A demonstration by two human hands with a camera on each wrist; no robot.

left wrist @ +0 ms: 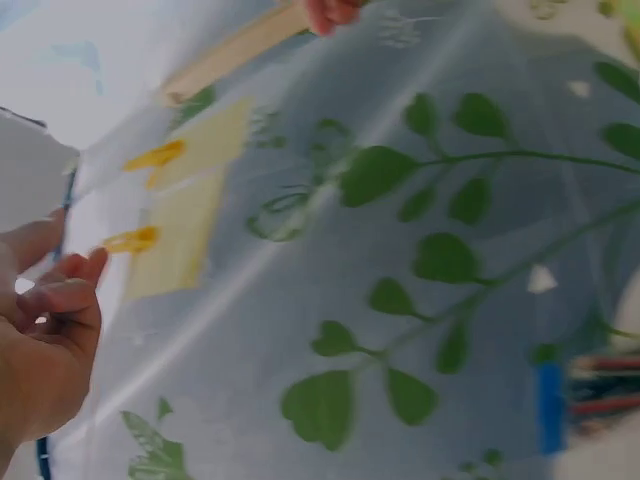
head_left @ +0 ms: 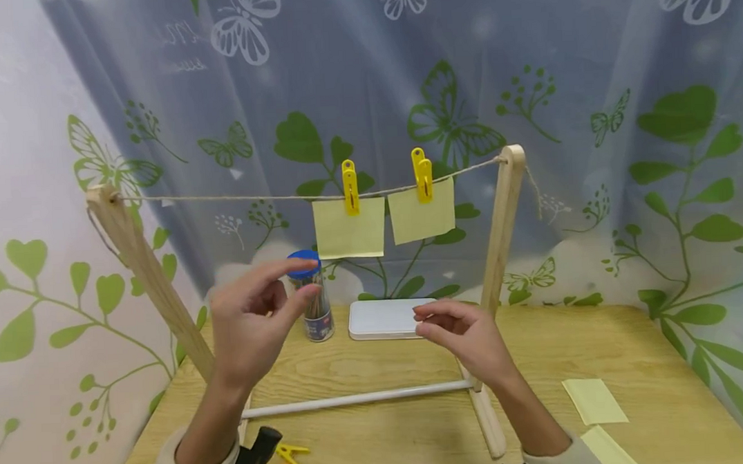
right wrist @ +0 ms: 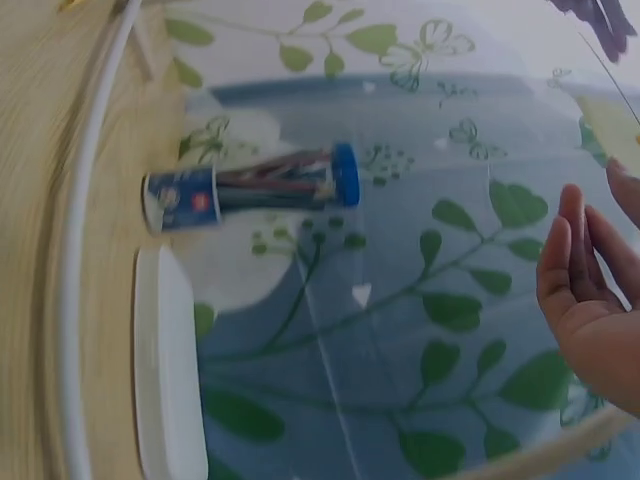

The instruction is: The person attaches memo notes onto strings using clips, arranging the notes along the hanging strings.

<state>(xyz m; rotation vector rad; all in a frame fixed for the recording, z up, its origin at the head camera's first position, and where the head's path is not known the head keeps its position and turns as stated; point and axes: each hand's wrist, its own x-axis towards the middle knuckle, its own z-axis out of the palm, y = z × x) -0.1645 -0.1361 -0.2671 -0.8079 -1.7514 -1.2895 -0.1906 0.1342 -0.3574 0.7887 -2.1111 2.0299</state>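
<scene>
Two yellow paper sheets hang side by side from a string (head_left: 233,198), each held by a yellow clothespin. The left sheet (head_left: 349,233) has its clothespin (head_left: 350,188) upright; the right sheet (head_left: 423,216) is slightly tilted under the other clothespin (head_left: 422,176). My left hand (head_left: 251,320) is raised in front of the blue-lidded jar (head_left: 319,324), thumb and forefinger apart with nothing between them. Below the right sheet my right hand (head_left: 466,335) hovers, fingers loosely bent and holding nothing. In the right wrist view, the right hand's (right wrist: 600,310) thumb stands apart from its fingers.
A wooden post (head_left: 502,233) at the right and a leaning post (head_left: 156,290) at the left carry the string. A white rod (head_left: 360,399) joins their bases. Behind it lies a white case (head_left: 381,319). Loose clothespins (head_left: 292,454) and yellow sheets (head_left: 595,401) lie near the front.
</scene>
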